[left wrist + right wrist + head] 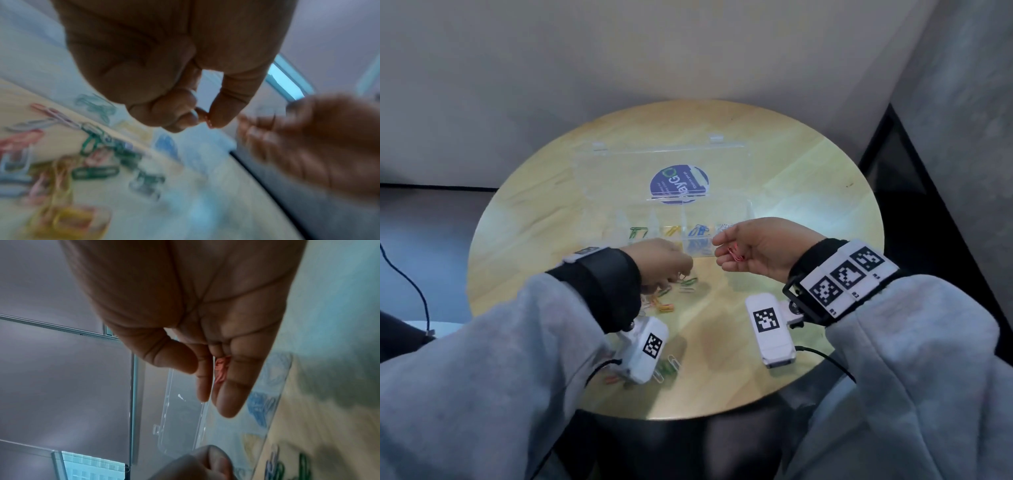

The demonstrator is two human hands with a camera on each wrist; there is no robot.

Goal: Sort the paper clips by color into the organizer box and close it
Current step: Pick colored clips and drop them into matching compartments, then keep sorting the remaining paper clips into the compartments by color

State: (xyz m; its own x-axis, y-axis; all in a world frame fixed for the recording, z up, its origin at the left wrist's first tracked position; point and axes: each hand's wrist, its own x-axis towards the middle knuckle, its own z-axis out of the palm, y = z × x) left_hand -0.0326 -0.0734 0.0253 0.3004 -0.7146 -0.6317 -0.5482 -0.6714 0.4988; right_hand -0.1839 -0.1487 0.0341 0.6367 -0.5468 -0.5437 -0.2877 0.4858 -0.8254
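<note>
A clear organizer box (697,251) stands on the round wooden table (811,192), its lid (619,171) lying open behind it. Green (637,232), yellow (672,231), blue (698,230) and white clips sit in separate compartments. Loose mixed clips (663,303) lie in front of the box, also seen as the pile (61,162). My left hand (671,265) hovers over them and pinches a small pink clip (208,121) at its fingertips. My right hand (722,251) is cupped palm-up beside it, holding several pink clips (736,255); these pink clips (221,368) lie against its fingers.
More loose clips (669,368) lie near the table's front edge under the left wrist camera (643,349). A cable (825,359) trails off the right wrist camera. A wall stands close behind the table; dark floor lies to the right.
</note>
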